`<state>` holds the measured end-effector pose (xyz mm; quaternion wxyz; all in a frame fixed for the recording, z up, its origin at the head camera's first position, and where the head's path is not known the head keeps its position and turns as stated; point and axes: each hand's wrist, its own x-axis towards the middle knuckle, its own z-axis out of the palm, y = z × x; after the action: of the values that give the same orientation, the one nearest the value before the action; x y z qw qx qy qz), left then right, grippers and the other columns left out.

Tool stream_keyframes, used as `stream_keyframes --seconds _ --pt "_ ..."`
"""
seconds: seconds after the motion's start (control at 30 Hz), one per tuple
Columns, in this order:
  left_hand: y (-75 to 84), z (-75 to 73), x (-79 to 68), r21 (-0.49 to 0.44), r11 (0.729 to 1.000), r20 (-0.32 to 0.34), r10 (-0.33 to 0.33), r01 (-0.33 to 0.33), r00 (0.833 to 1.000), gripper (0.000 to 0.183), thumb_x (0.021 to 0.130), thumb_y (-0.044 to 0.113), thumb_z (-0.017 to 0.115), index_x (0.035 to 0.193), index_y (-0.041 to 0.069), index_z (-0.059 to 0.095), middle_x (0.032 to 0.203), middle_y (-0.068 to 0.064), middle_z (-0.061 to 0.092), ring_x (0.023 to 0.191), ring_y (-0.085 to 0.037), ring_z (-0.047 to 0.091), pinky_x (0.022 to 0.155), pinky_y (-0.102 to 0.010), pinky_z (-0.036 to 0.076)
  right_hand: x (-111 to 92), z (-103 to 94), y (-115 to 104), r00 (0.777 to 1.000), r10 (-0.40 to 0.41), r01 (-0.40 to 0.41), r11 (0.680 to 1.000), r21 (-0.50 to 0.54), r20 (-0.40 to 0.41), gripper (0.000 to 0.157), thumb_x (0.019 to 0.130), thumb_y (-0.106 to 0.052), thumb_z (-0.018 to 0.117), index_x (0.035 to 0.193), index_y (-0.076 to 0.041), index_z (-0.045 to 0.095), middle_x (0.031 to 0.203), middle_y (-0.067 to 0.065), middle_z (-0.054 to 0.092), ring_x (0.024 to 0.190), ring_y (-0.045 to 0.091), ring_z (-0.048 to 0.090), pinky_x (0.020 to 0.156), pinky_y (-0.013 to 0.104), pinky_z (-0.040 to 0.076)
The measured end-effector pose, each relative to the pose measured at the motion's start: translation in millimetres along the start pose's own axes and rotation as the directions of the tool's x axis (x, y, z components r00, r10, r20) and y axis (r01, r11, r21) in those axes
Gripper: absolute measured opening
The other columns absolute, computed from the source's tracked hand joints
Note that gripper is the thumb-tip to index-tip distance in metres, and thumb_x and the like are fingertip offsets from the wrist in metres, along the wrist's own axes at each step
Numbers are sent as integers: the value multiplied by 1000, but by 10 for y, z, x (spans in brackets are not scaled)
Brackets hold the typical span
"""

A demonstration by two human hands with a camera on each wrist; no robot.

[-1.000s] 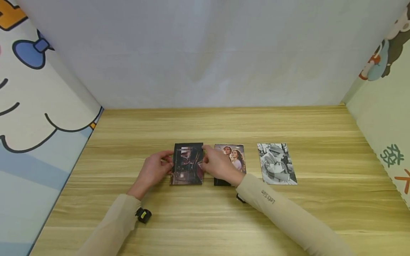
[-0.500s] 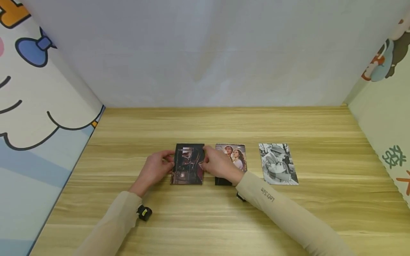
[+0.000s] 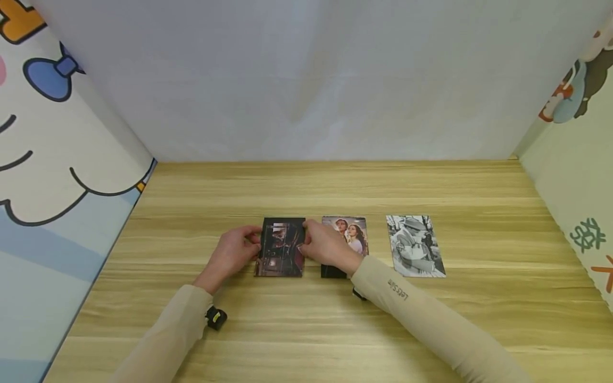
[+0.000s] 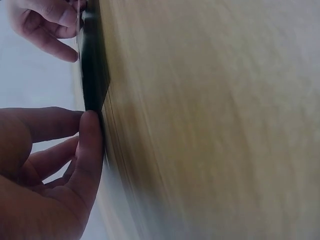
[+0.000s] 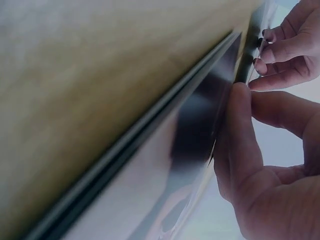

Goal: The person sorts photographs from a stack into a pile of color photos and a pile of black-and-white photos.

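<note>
A dark photo card (image 3: 283,250) with a dim reddish-brown picture lies at the left of a row of three on the wooden table. My left hand (image 3: 232,251) pinches its left edge between thumb and fingers. At the right edge, my right hand (image 3: 329,246) pinches the same card, its wrist passing over the middle photo card (image 3: 356,237), which shows two figures. Seen edge-on in the left wrist view, the dark card (image 4: 94,65) runs between both hands. In the right wrist view, the middle card (image 5: 200,120) shows a layered edge, close beside my right thumb.
A black-and-white photo card (image 3: 414,246) of a figure in a hat lies at the right end of the row. Beyond the wood-grain table (image 3: 316,186) rises a pale back wall (image 3: 306,96). Cartoon-printed panels (image 3: 52,149) border the sides.
The far edge of the dark photo card has come slightly nearer to me, with my right hand shifting a little along with it. My left hand and the other two cards stay in place.
</note>
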<state>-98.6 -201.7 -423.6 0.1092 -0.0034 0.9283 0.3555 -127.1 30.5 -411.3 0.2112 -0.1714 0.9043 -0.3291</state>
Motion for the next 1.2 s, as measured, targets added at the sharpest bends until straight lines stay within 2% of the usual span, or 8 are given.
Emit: stream_keyframes --seconds 0.2,0.33,0.43,0.63,0.8,0.93,1.07,1.2 --pt "19 23 22 44 999 -8 -15 16 1000 44 92 3 67 134 -6 63 103 -12 70 81 -20 61 75 -37 53 17 -1 18 1000 -14 14 1000 -14 -3 55 95 -9 73 143 8 53 82 2 63 62 14 55 59 29 45" --pt "38 17 12 49 998 -10 -24 25 1000 45 90 3 69 134 -6 63 102 -11 70 81 -20 61 76 -37 53 30 4 1 1000 -19 19 1000 -23 -5 43 94 -10 73 132 6 60 79 2 63 60 14 54 59 29 45" --pt "41 22 7 66 998 -13 -17 18 1000 46 89 3 70 134 -7 63 101 -11 70 84 -22 61 80 -40 55 32 8 -1 1000 -20 20 1000 -23 -3 40 95 -11 73 130 5 61 79 2 63 60 15 53 59 29 44" --pt "45 36 14 78 997 -10 -12 13 1000 47 89 4 71 134 -7 64 101 -11 69 86 -24 61 82 -42 54 32 3 24 999 -35 35 999 -5 -1 55 96 -11 71 144 9 52 77 1 61 57 12 50 57 28 42" --pt "45 32 14 81 997 -6 -2 3 1000 48 90 6 71 135 -7 63 102 -12 69 87 -24 62 83 -43 55 -12 -27 80 998 -66 64 995 82 19 62 97 -9 66 152 7 42 71 2 62 50 10 45 54 26 39" --pt "46 37 -10 59 998 -30 15 -14 999 48 92 10 70 136 -6 62 104 -13 69 90 -25 64 86 -45 56 -134 -109 111 997 -82 79 982 170 14 59 100 -12 60 155 2 42 85 2 66 59 14 56 58 29 43" --pt "82 65 -48 15 1000 -88 24 -23 996 44 95 13 67 136 -5 63 108 -14 70 96 -27 68 88 -47 56 -276 -225 148 994 -96 103 973 205 -45 52 103 -17 58 152 -2 49 101 3 68 71 18 65 60 33 46" --pt "160 112 -96 -54 995 -166 79 -89 983 39 96 10 66 132 -5 65 109 -17 70 99 -31 68 88 -48 56 -411 -328 225 991 -85 107 966 236 -100 49 104 -20 58 150 -3 52 111 6 67 77 16 65 63 33 51"
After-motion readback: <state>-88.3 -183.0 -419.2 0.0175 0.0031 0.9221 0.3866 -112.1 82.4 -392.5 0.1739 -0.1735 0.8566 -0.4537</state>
